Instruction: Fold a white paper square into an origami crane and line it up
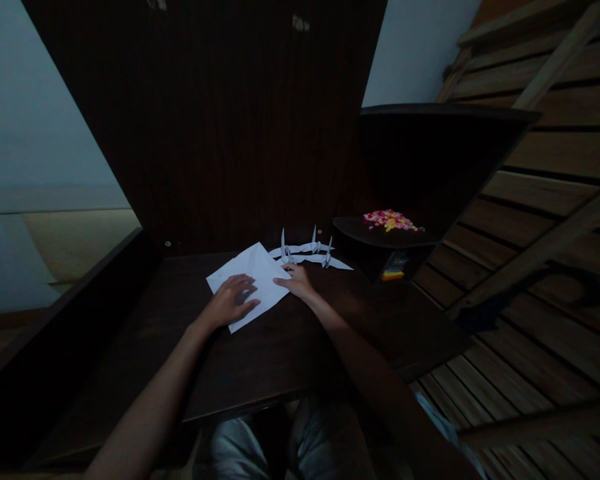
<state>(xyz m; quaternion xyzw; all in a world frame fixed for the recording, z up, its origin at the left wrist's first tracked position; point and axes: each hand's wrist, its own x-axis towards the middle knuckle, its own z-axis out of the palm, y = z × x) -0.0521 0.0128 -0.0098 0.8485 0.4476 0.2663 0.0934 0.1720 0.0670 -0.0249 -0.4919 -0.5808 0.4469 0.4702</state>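
A white sheet of paper lies at an angle on the dark desk, one corner pointing away from me. Resting on its lower left part is my left hand, fingers spread and slightly curved. My right hand pinches the sheet's right corner, thumb on top; the undersides of its fingers are hidden. Just behind that hand stand several folded white paper cranes with long thin wings and upright points, partly covered by the sheet and hand.
Small pink, red and yellow pieces are heaped on a corner shelf at the right. Under it sits a small box with a yellow-orange band. A raised side board bounds the desk's left; wooden slats stand at the right.
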